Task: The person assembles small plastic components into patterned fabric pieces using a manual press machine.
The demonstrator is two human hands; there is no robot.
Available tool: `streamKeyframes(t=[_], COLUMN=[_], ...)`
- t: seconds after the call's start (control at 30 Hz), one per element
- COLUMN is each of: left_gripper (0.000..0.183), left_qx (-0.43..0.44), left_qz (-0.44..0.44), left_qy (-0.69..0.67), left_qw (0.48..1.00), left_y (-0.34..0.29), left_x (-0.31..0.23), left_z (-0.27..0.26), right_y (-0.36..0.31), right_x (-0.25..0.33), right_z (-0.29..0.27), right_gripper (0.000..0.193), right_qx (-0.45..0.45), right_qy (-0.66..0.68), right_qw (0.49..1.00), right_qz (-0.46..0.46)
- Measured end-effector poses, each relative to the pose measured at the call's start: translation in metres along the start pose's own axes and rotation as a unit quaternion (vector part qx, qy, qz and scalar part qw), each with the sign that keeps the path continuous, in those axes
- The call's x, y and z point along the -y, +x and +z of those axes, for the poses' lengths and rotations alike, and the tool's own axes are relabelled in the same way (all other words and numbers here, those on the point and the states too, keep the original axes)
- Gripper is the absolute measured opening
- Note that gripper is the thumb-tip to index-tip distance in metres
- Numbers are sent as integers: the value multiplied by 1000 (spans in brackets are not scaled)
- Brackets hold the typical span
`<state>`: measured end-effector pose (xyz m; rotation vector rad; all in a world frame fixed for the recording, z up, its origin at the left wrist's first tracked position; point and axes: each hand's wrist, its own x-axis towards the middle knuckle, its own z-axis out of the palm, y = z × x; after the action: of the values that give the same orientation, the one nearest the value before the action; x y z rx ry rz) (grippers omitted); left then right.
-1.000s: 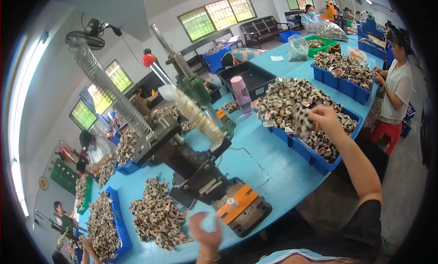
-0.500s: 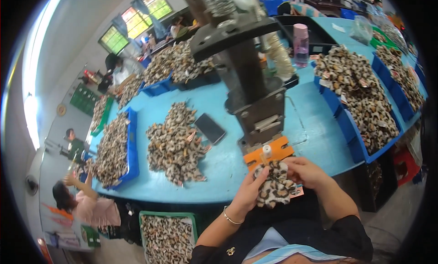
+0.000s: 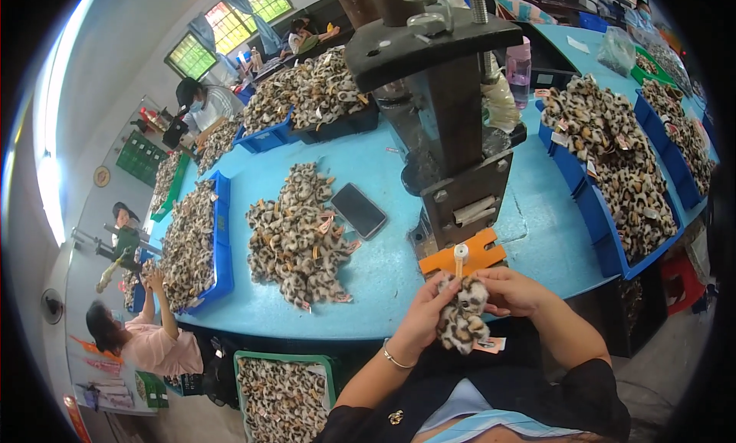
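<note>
A small leopard-spotted plush toy (image 3: 462,326), with a tag at its lower side, is between my hands just in front of a press. My left hand (image 3: 423,314) is closed on the toy's left side, thumb lying over its top. My right hand (image 3: 515,293) has bent fingers pinching the toy's upper right edge. The toy's top touches or nearly touches a white peg (image 3: 461,254) that rises at an orange plate (image 3: 471,251). Above the plate stands the dark metal press (image 3: 460,113).
A loose heap of plush pieces (image 3: 295,240) and a phone (image 3: 359,211) lie on the blue table (image 3: 383,290). Blue bins (image 3: 567,178) of plush stand right, another bin (image 3: 223,244) left. A green crate (image 3: 331,374) stands on the floor. A co-worker (image 3: 165,343) sits left.
The toy has turned in my hands, its spotted side giving way to a fluffier, whiter side. My hands stay close to the peg. My view has shifted slightly.
</note>
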<state>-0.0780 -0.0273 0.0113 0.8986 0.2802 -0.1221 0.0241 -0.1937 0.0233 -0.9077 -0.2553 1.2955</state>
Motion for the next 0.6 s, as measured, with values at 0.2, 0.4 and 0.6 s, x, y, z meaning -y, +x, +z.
streamKeyframes(t=[0.2, 0.4, 0.6], left_gripper=[14, 24, 26], left_qx=[-4, 174, 56], left_qz=[27, -49, -2], left_qy=[62, 14, 13], left_qw=[998, 983, 998], left_y=[5, 11, 32], left_x=[3, -19, -29], left_z=[6, -22, -23], right_y=[-3, 4, 22], right_x=[-13, 10, 29], right_z=[-11, -4, -16], right_gripper=[12, 10, 8], right_qx=[-25, -8, -19], right_qy=[-36, -71, -105], right_qw=[999, 997, 992], right_qz=[-13, -22, -72])
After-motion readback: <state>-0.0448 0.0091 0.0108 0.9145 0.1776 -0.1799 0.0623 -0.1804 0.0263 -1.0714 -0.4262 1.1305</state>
